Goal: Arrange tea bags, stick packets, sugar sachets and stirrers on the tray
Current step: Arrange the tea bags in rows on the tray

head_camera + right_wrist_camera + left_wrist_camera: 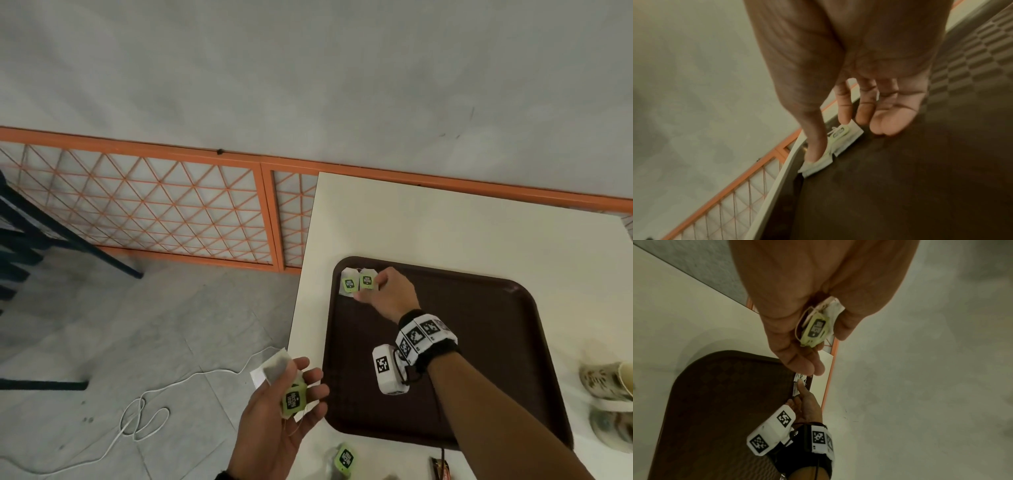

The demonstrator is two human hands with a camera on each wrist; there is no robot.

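Note:
A dark brown tray point(486, 342) lies on the cream table point(445, 226). Two white tea bags with green tags point(348, 283) point(366, 281) lie side by side in its far left corner. My right hand point(375, 291) reaches over the tray; in the right wrist view its thumb and index fingertips point(844, 120) press on these tea bags point(846, 138), fingers nearly straight. My left hand point(305, 377) hovers palm up just off the table's left edge and grips a small bunch of tea bags point(294, 401), the green tag point(816, 328) showing between thumb and fingers.
One more tea bag point(344, 457) lies on the table in front of the tray, beside a dark packet point(440, 467). Patterned paper cups point(609, 383) lie at the right edge. An orange lattice railing point(154, 212) and a white cable point(144, 411) on the floor are on the left.

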